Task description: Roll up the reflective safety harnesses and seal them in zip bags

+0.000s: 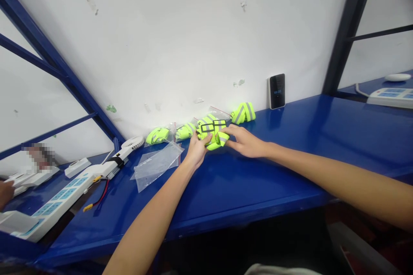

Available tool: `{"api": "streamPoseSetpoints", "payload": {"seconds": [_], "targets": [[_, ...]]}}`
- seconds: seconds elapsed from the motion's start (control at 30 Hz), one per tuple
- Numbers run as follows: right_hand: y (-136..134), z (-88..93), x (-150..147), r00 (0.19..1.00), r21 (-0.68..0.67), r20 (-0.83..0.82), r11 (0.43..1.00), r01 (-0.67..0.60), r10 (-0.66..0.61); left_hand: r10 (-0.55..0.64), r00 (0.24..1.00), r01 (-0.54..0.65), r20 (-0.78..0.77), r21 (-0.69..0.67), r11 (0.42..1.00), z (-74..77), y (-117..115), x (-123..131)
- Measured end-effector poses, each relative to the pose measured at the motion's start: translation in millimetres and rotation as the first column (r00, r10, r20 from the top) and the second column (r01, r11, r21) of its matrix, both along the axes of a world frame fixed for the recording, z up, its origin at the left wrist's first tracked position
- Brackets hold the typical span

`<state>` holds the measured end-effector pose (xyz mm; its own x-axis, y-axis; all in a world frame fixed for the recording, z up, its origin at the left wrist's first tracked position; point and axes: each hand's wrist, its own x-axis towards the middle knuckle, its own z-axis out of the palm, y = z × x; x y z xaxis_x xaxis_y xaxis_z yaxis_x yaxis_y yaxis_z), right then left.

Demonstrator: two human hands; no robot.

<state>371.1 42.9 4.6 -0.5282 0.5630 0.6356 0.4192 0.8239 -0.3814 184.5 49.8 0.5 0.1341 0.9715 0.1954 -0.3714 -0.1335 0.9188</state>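
Note:
A folded neon yellow reflective strap [211, 125] with grey stripes and black buckles is held above the blue table [245, 180]. My left hand [196, 149] grips its left side, thumb on the front. At its right edge, my right hand [243, 139] has its fingers closed on a loose part of the strap. Bagged yellow straps [157, 135] lie against the wall, left of my hands, and one more folded strap [244, 113] rests behind my right hand. Clear plastic bags [158, 165] lie flat to the left of my left hand.
A white power strip [61, 197], a small white fan [133, 142] and a red-black cable with yellow connectors [102, 195] are at the left. A black-fronted device [276, 91] stands by the wall. Another person's hand [6, 193] shows at the far left edge.

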Motion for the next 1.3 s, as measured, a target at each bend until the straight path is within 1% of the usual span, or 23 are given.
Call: {"api": "streamPoseSetpoints", "payload": {"seconds": [0.13,0.2,0.27,0.33,0.37,0.4,0.43,0.47,0.5,0.53,0.57,0.6,0.63,0.7,0.77,0.83,0.93,1.03,1.1,1.13,1.23,1.3], "targets": [[-2.3,-2.4,-3.8,0.996,-0.067,-0.068,0.996,0.062,-0.066,-0.025,1.0,0.025,-0.007,-0.01,1.0,-2.0,0.4,0.8],[-3.7,-4.1,-5.4,0.984,-0.021,-0.136,0.994,0.11,-0.112,-0.034,0.999,0.034,0.019,0.01,0.999,-1.4,0.9,0.1],[-4.2,-4.6,-5.1,0.967,0.072,-0.206,0.984,0.165,-0.148,-0.049,0.998,0.048,0.032,0.02,0.999,-0.6,0.1,-0.7],[-3.5,-2.6,-2.8,0.956,0.13,-0.256,0.975,0.18,-0.142,-0.079,0.997,0.079,0.013,0.008,0.997,-0.9,-2.3,-0.7],[-2.7,-0.8,-1.2,0.953,0.117,-0.277,0.98,0.162,-0.124,-0.109,0.994,0.109,-0.013,-0.008,0.994,-1.9,-4.1,-0.1],[-1.5,1.3,0.6,0.951,0.068,-0.295,0.991,0.119,-0.094,-0.157,0.986,0.156,-0.05,-0.029,0.987,-3.6,-6.2,1.1],[0.2,3.4,2.5,0.948,-0.011,-0.314,0.998,0.059,-0.059,-0.215,0.972,0.211,-0.094,-0.053,0.976,-5.8,-8.5,2.8],[2.3,5.2,4.3,0.943,-0.106,-0.33,0.994,-0.005,-0.031,-0.272,0.952,0.264,-0.139,-0.077,0.962,-8.3,-10.8,5.1],[4.6,6.7,6.0,0.941,-0.201,-0.338,0.978,-0.056,-0.015,-0.315,0.932,0.303,-0.177,-0.094,0.948,-10.9,-12.9,8.0],[7.1,7.8,7.5,0.943,-0.277,-0.333,0.957,-0.083,-0.015,-0.337,0.919,0.322,-0.204,-0.103,0.941,-13.2,-14.6,11.0],[9.4,8.5,8.9,0.947,-0.325,-0.321,0.942,-0.083,-0.027,-0.342,0.913,0.327,-0.22,-0.105,0.939,-15.1,-15.8,14.1],[11.3,9.0,10.2,0.949,-0.339,-0.311,0.938,-0.066,-0.046,-0.336,0.914,0.32,-0.228,-0.105,0.942,-16.4,-16.3,17.0],[12.7,9.4,11.5,0.948,-0.327,-0.311,0.944,-0.042,-0.065,-0.324,0.918,0.308,-0.227,-0.104,0.946,-16.9,-16.1,19.2],[14.6,10.4,14.6,0.935,-0.255,-0.345,0.967,-0.01,-0.082,-0.297,0.932,0.282,-0.207,-0.101,0.954,-15.8,-13.3,20.6],[16.5,11.7,19.3,0.925,-0.165,-0.375,0.986,-0.004,-0.059,-0.239,0.958,0.229,-0.161,-0.078,0.97,-12.5,-7.1,16.9],[19.9,12.4,25.6,0.936,-0.089,-0.351,0.996,0.003,-0.034,-0.161,0.981,0.156,-0.108,-0.049,0.986,-8.4,2.0,7.6],[25.2,9.8,33.0,0.978,0.006,-0.204,0.999,0.038,-0.036,-0.054,0.996,0.052,-0.065,-0.035,0.998,-3.9,17.7,-13.0],[23.9,3.5,29.6,0.999,0.098,0.039,0.995,0.008,-0.012,0.016,0.999,-0.017,-0.03,-0.041,0.999,-2.2,28.9,-30.2],[19.3,-1.6,20.4,0.988,0.162,0.154,0.986,-0.027,0.002,0.038,0.999,-0.037,0.011,-0.039,0.999,-1.2,31.7,-34.7],[16.7,-4.1,14.7,0.984,0.195,0.177,0.98,-0.032,-0.003,0.039,0.999,-0.038,0.03,-0.034,0.999,-0.5,31.7,-34.8],[11.2,-9.4,-0.6,0.99,0.272,0.142,0.962,-0.016,-0.023,0.015,0.999,-0.014,0.051,-0.023,1.0,1.8,28.6,-29.9],[9.5,-10.5,-6.1,0.995,0.282,0.097,0.959,-0.019,-0.008,-0.001,0.999,0.002,0.041,-0.022,1.0,2.1,25.7,-25.6]]}}
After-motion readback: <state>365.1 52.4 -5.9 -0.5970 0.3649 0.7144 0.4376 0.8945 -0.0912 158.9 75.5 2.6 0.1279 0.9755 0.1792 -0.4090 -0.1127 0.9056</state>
